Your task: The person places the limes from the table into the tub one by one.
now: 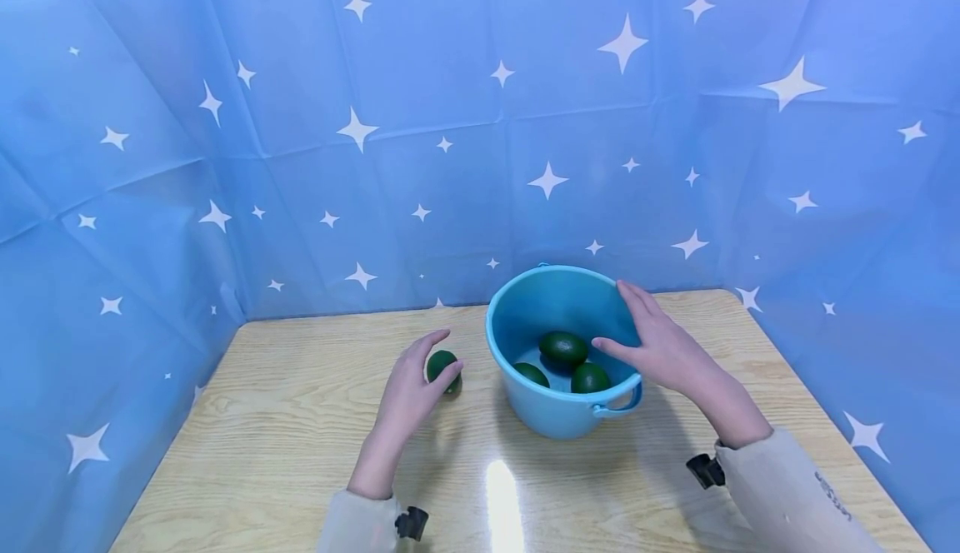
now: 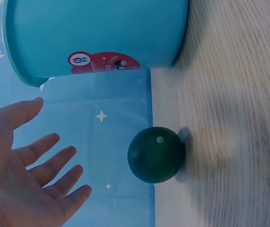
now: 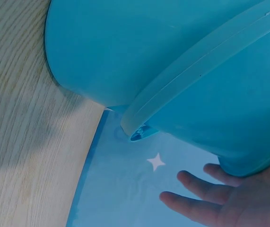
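Note:
A light blue bucket (image 1: 555,415) stands on the table, its open mouth tilted toward me. Inside lie three dark green avocados, among them one glossy avocado (image 1: 563,349) near the middle. My right hand (image 1: 667,349) is at the bucket's right rim, thumb on the inner side and the other fingers outside; in the right wrist view these fingers (image 3: 205,189) stretch out past the rim. Another avocado (image 2: 156,154) rests on the table left of the bucket. My left hand (image 1: 408,391) hovers by it, fingers spread and apart from it in the left wrist view.
The wooden table (image 1: 300,420) ends at a blue cloth with white stars (image 1: 420,120), which hangs behind and along both sides. A handle (image 1: 622,403) hangs at the bucket's near right side. A red label (image 2: 104,62) marks the bucket's wall.

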Motion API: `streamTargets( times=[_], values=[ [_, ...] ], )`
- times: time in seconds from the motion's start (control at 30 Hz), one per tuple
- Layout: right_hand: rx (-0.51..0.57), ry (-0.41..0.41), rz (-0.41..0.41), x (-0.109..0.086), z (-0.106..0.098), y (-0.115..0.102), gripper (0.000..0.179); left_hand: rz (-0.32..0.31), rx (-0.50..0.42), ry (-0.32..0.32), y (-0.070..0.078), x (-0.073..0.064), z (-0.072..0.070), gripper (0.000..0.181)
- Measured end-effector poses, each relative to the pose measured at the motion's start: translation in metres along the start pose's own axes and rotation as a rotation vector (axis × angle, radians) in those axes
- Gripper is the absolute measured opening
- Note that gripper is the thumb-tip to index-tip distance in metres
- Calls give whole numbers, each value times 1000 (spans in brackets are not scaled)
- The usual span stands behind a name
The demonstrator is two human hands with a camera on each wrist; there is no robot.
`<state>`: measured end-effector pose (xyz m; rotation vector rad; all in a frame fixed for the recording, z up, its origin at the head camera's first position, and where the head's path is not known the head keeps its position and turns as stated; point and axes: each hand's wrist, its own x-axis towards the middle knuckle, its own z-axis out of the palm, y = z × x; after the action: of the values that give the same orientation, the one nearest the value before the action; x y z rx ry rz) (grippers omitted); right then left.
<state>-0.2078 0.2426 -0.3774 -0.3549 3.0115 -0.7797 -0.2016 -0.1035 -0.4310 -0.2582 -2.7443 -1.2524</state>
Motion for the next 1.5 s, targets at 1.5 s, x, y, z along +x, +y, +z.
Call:
streamTargets(
  times=[1.5],
  values=[
    [7, 5, -5, 0, 0, 1, 100, -87, 108, -87, -25, -4, 13, 58]
  ],
)
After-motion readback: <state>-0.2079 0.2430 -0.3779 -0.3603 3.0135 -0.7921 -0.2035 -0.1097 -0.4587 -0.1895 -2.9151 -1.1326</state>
